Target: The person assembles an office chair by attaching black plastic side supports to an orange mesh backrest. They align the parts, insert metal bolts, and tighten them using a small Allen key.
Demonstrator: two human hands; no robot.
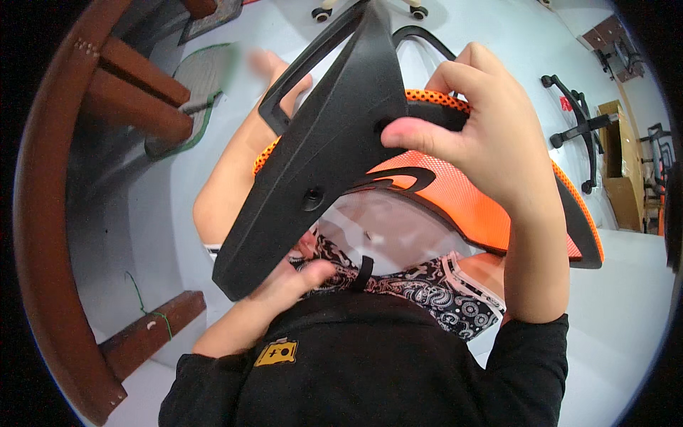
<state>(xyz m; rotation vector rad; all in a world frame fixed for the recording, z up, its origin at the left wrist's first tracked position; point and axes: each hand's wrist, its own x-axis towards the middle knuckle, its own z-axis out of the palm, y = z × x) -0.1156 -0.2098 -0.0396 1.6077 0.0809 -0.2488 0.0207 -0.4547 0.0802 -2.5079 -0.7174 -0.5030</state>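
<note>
A chair backrest with orange mesh (455, 192) and black edging lies across my lap. Over it, standing at a slant, is a broad black plastic chair part (320, 142) with a round hole toward its lower end. My right hand (477, 121) grips this part from the right. Its thumb presses beside a second hole, and its fingers bend over the orange dotted upper edge. My left hand (295, 281) is at the part's lower end, with the thumb showing on the right side; most of its fingers are hidden behind the plastic. Black loop-shaped frames (274, 117) show behind.
Dark red wooden beams (50, 213) curve along the left, with a green-edged mat (203, 78) beside them. On the right are a black wheeled chair base (583, 132) and a cardboard box (622, 171). Casters (322, 14) show at the top. My bare legs are spread around the backrest.
</note>
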